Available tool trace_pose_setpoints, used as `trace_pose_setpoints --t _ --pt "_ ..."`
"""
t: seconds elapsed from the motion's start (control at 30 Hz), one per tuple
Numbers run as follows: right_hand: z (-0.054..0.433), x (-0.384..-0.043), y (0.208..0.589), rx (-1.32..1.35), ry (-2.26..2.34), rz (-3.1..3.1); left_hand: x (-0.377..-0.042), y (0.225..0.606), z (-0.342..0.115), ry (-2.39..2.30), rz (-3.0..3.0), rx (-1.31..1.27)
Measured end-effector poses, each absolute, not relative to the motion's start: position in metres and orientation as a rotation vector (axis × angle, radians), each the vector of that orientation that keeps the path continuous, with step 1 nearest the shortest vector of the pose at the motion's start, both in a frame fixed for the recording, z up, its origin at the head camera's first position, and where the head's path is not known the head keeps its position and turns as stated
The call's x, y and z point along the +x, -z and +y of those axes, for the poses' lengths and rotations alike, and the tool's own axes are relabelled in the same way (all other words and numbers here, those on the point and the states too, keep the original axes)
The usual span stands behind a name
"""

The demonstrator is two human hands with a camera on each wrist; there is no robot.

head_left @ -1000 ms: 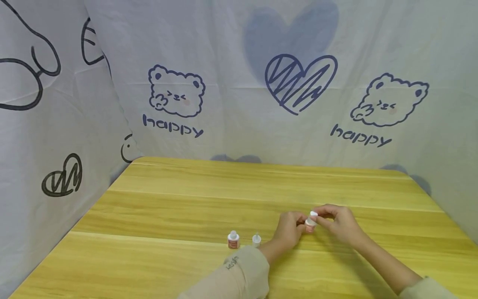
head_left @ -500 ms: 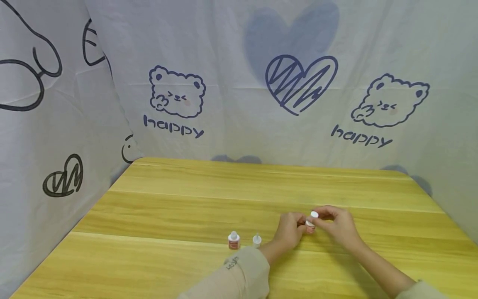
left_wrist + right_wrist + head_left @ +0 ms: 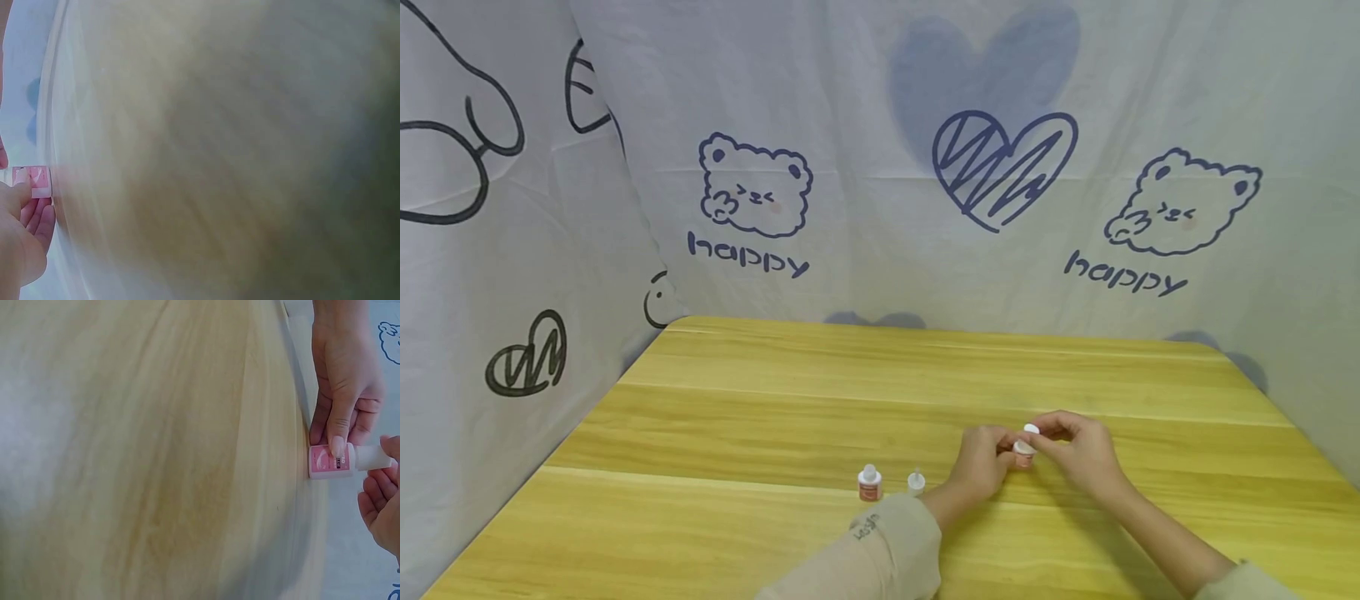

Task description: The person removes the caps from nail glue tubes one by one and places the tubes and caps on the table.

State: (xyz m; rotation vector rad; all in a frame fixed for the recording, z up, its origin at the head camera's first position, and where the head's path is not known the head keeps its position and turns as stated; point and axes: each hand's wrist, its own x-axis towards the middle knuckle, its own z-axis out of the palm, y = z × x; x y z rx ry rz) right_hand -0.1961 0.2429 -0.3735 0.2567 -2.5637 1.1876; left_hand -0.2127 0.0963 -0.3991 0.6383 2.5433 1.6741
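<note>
A small white bottle (image 3: 325,464) with a pink label stands on the table, and my left hand (image 3: 983,458) grips its body between thumb and fingers. My right hand (image 3: 1084,450) pinches the white cap (image 3: 372,457) at the bottle's top; the cap looks seated on the neck. In the left wrist view the same bottle (image 3: 41,181) shows at the left edge. To the left of my hands stands a second bottle (image 3: 870,485) with a red label and a bare pale tip. Next to it is a white piece with a thin upright stem (image 3: 916,483), partly hidden by my left sleeve.
A yellow wood-grain table (image 3: 737,417) lies under everything. White cloth (image 3: 865,250) with printed hearts and bears hangs behind it and along the left side. My left sleeve (image 3: 895,537) covers part of the near table.
The right fingers have shifted slightly on the cap, and its white top has changed angle a little. The left hand keeps its hold; the second bottle and the stemmed piece have not moved.
</note>
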Motion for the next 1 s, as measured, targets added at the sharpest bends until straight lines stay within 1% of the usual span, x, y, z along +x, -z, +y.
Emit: trace_pose_setpoints --t 0.63,1.0 --pt "0.2484 -0.1956 0.3732 0.429 -1.243 -2.581 -0.2139 0.4052 0.0990 -1.678 2.558 0.626" --pt "0.2465 -0.1973 0.3797 0.370 -1.229 -2.527 -0.2140 0.4082 0.0984 -1.701 2.599 0.688"
